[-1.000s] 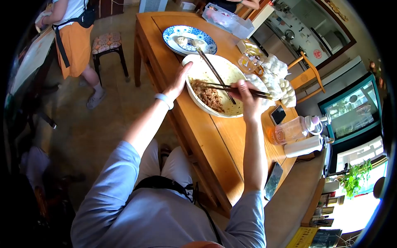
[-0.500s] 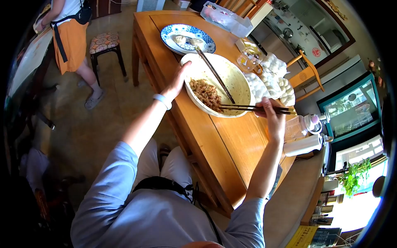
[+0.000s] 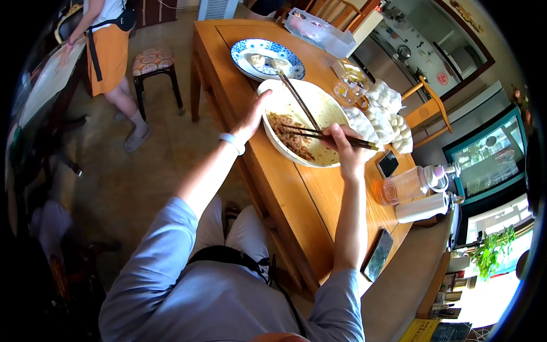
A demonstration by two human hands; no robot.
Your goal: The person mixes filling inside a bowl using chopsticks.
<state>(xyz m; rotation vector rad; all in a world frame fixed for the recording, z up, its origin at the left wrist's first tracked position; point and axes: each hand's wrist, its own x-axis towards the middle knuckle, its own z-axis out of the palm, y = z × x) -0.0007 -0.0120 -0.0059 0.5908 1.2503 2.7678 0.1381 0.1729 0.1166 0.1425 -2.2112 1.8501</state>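
A large white bowl (image 3: 329, 107) stands tilted slightly in view on the table, with brown minced filling (image 3: 286, 135) along its near left side. My left hand (image 3: 254, 115) holds the bowl's left rim, its thumb on the edge and most fingers hidden behind the wall. In my right hand (image 3: 347, 149) are dark chopsticks (image 3: 310, 133), their tips over the filling. Another pair of chopsticks (image 3: 297, 100) leans inside the bowl, upper ends resting across the far rim. Beyond it, a blue-patterned plate (image 3: 241, 55) carries a few pale dumplings (image 3: 278, 64).
Bagged white eggs or buns (image 3: 384, 102), a glass mug (image 3: 348, 91) and a plastic box (image 3: 319, 32) lie behind the bowl. To the right are two phones (image 3: 378, 255), a pink bottle (image 3: 403, 185) and a paper roll (image 3: 421, 208). Another person (image 3: 108, 51) stands at left beside a stool (image 3: 154, 61).
My right hand has moved left and up over the bowl, carrying the chopsticks' tips further across the filling. My left hand stays on the rim. The view has shifted slightly.
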